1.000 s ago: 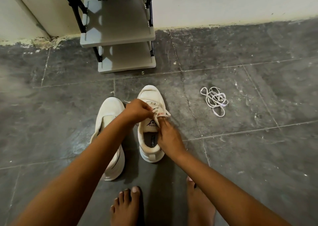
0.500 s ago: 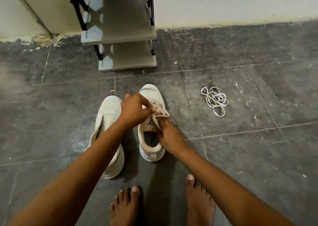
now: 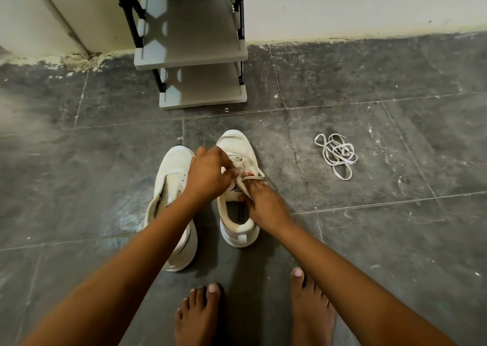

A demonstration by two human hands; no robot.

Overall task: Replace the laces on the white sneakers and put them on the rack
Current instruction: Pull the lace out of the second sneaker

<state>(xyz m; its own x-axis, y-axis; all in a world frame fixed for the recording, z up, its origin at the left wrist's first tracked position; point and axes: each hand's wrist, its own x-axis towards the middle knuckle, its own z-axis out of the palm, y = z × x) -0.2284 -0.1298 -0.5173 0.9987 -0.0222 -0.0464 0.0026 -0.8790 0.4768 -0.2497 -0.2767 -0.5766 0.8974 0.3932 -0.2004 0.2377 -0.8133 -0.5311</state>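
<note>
- Sneakers: two white ones side by side on the grey tiled floor [image 3: 369, 240], just ahead of your bare feet [image 3: 200, 316], toes toward the rack.
- Right sneaker [image 3: 237, 145] sits upright, partly laced, tongue logo and insole print in view.
- Left sneaker [image 3: 171, 169] is just beside it, set a bit nearer you, no lace visible in its eyelets; your left forearm crosses over its heel end.
- Your left hand [image 3: 205, 174] is over the right sneaker's eyelet area, fingers curled, grip pinched on the lace [image 3: 250, 178].
- Your right hand [image 3: 266, 203] rests at the right sneaker's collar, fingertips [image 3: 250, 174] reaching up to the same lace; a loop of it runs across them. Can't tell from here whether that grip is clamped on the lace or just touching it.
- Both hands are close together over the same shoe, nearly touching.
- Loose lace [image 3: 337, 153]: a white tangled pile on the floor, well apart to the right of the sneakers, touching nothing.
- Rack [image 3: 192, 58]: grey shelves on a black frame, against the wall [image 3: 369, 3] straight ahead of the sneakers, shelves bare.
- Floor is scuffed with white paint specks, grout lines running across.
</note>
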